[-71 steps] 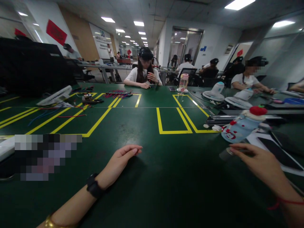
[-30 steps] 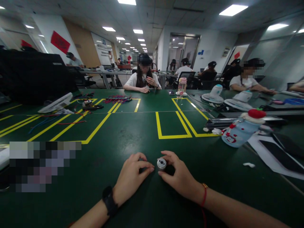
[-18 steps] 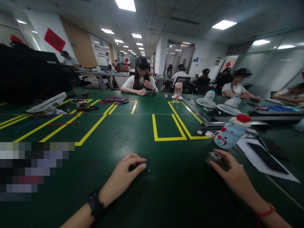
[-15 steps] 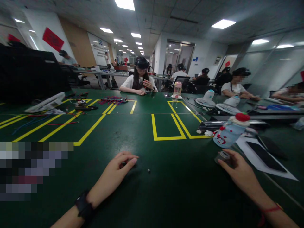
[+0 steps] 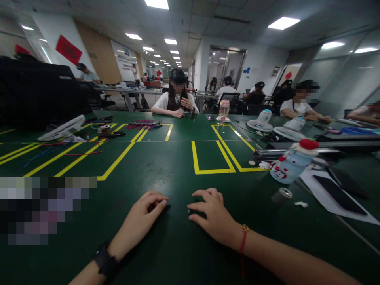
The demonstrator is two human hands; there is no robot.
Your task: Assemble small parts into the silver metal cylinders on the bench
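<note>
On the green table, my right hand has its thumb and fingers apart around a tiny metal piece, which lies between the fingertips. My left hand rests to the left with thumb and fingertips pressed together; what they hold, if anything, is hidden. A small grey cylinder stands at the right, away from both hands. Beside it lies a white scrap.
A blue bottle with a red top stands at the right, by a dark phone on white paper. Metal bars and small fans lie behind it. Wires and a white fan are at the left. A person sits across the table.
My right hand has let go of the grey cylinder and moved left to the tiny metal piece, its fingers apart. My left hand has barely moved.
</note>
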